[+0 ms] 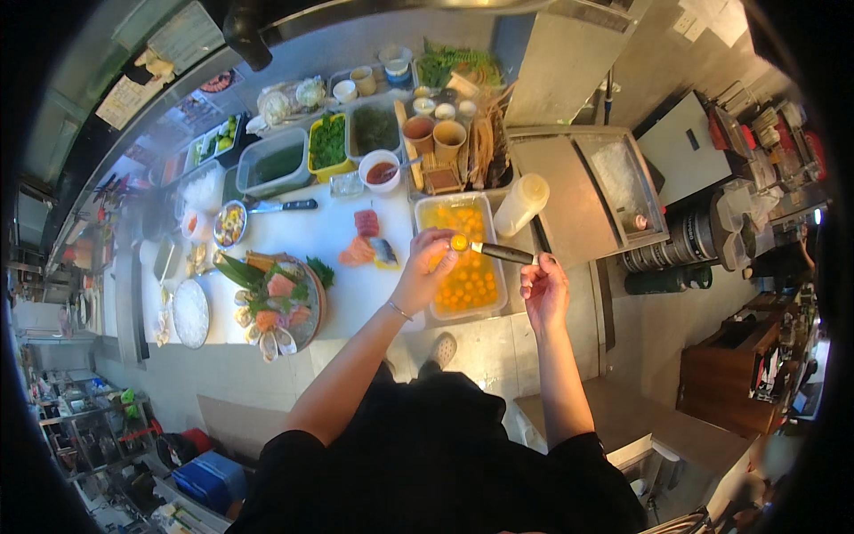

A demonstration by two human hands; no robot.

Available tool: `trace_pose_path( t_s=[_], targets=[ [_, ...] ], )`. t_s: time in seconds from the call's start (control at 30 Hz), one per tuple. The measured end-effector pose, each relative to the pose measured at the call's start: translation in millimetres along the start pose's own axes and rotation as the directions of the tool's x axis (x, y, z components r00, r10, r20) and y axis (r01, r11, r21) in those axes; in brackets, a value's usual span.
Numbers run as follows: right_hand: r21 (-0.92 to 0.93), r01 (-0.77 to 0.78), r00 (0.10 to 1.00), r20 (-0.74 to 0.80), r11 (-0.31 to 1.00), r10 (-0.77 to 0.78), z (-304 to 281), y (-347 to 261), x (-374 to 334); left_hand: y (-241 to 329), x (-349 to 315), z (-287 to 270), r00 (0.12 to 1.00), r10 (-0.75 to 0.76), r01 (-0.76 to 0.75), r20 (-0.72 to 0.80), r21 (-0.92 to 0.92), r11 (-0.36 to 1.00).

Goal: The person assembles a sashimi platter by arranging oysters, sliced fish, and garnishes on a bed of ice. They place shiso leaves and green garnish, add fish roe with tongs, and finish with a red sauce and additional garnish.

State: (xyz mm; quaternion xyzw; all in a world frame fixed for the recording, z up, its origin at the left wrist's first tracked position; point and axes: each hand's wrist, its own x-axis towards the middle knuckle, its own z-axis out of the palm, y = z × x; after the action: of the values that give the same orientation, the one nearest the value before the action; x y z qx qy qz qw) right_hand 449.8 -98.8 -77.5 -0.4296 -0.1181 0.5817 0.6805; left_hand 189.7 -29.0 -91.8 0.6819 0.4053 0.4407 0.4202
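Observation:
My left hand (425, 267) hovers over a clear rectangular tub (425, 212) filled with orange yolk-like balls (470, 280), its fingertips touching the one yolk in a spoon's bowl. That dark-handled spoon (495, 250) is gripped by my right hand (544, 287), which holds it level above the tub with the yolk at its tip. Left of the tub, sliced raw fish (366, 238) lies on the white cutting board (311, 231). A round platter (277, 303) of sashimi, shellfish and green leaves sits at the board's left end.
A white squeeze bottle (521, 204) stands right of the tub. A knife (283, 206) lies on the board. Tubs of greens (327, 142), sauce cups (382, 171) and garnish containers line the back. A steel bin of ice (623, 182) is to the right.

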Motion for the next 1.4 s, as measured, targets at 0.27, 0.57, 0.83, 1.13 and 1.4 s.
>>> trace_pose_path(
  t_s=[0.27,0.57,0.83,1.13,1.4],
  targets=[
    [-0.035,-0.023,0.994,-0.109,0.999,0.019,-51.8,6.1,-6.0,-10.1,-61.2,15.4,0.945,-0.165,-0.069,0.282,0.665,0.743],
    [-0.157,0.086,0.948,-0.290,0.984,-0.130,-92.9,47.8,-26.6,40.5,-172.6,-136.0,0.987,-0.045,0.092,-0.156,0.304,0.948],
    [-0.123,-0.141,0.986,-0.107,0.982,0.128,95.7,132.2,-94.9,-20.5,-267.6,-348.8,0.678,-0.230,0.612,-0.698,0.364,0.702],
    [-0.245,-0.338,0.941,-0.065,0.909,0.333,251.2,291.3,-149.9,-62.7,-260.6,-363.2,0.672,-0.386,0.619,-0.632,0.193,0.761],
    [-0.565,0.007,0.971,0.203,0.825,0.130,283.4,315.8,-181.2,-58.4,-277.0,-376.2,0.653,-0.524,0.523,-0.547,-0.175,0.834]
  ],
)
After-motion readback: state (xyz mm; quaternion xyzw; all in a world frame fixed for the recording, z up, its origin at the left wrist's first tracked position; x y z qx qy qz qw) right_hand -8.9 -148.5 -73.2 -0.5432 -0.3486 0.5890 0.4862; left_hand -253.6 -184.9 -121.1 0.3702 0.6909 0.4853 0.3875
